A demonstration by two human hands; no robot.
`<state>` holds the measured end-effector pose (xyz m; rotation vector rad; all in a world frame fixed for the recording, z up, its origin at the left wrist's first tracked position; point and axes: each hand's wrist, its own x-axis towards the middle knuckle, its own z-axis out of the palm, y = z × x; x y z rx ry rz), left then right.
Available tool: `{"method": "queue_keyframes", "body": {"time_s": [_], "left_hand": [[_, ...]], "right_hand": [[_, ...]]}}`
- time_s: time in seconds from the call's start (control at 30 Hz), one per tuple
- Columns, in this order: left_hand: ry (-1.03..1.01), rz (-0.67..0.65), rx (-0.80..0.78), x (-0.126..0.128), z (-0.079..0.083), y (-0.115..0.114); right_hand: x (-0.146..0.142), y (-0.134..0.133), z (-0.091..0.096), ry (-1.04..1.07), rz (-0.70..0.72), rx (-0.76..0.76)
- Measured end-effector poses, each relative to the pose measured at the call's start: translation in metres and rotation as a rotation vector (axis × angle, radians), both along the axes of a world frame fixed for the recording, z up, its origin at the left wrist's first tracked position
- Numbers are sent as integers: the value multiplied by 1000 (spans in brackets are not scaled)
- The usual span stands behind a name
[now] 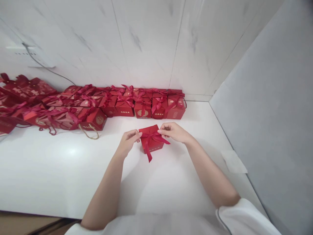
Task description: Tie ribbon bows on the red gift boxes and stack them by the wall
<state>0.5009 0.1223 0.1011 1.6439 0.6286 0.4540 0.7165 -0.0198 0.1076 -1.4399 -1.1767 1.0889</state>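
A small red gift box [153,146] stands on the white table [61,169] in front of me. A red ribbon [149,141] crosses its lid, with one loose tail hanging down the box's front. My left hand [128,142] pinches the ribbon at the left edge of the lid. My right hand [172,131] pinches the ribbon at the lid's right edge. Both hands have their fingers closed on the ribbon.
A long row of finished red gift boxes with ribbon bows [144,103] lines the marble wall. More red boxes and bags [31,104] pile up at the left. A grey partition [269,114] closes the right side, with a piece of white paper [234,161] by it.
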Motion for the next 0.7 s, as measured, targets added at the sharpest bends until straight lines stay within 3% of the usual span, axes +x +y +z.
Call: {"method": "queue_keyframes", "body": {"time_s": [0.17,0.47,0.7], "left_hand": [[-9,-40,66,-2,-8,8],[-12,-74,22,-7,-19,14],[-9,-77,210,-5,-24,15]], "right_hand": [[-1,-2,-13,-5,12,38],[2,-6,-19,-99,112,41],[-1,-5,-26,-80,100,109]]}}
